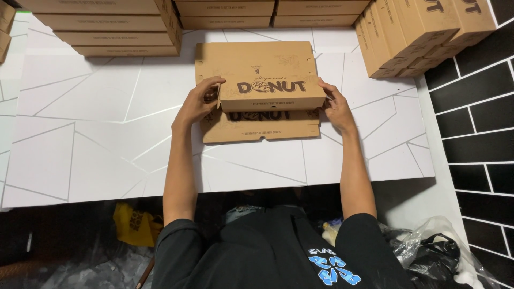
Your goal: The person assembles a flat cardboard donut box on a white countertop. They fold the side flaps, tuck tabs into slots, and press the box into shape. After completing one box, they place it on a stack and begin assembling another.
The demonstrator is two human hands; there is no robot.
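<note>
Black sleeves and a printed shirt fill the bottom edge, with a yellow bag (134, 225) at seven o'clock and a clear plastic bag (447, 254) at five o'clock on the dark floor. Beyond them, both bare arms reach up to a brown cardboard box (261, 80) lying at twelve o'clock on the white table (80, 139). The left hand (199, 103) curls over the box's near left corner, fingers pressed on the folded flap; the right hand (336, 106) grips the near right corner, thumb on top. The box's front wall looks already folded up, while a flat flap (261, 128) still lies spread on the table beneath the hands, so I judge the folding partly done, with that flap and the side tabs left. Finished boxes (107, 24) are stacked at eleven o'clock, more (417, 32) lean at one o'clock. Fingertips under the corners are hidden, the stacks are cut off by the top edge, and what the plastic bag contains is hard to make out.
</note>
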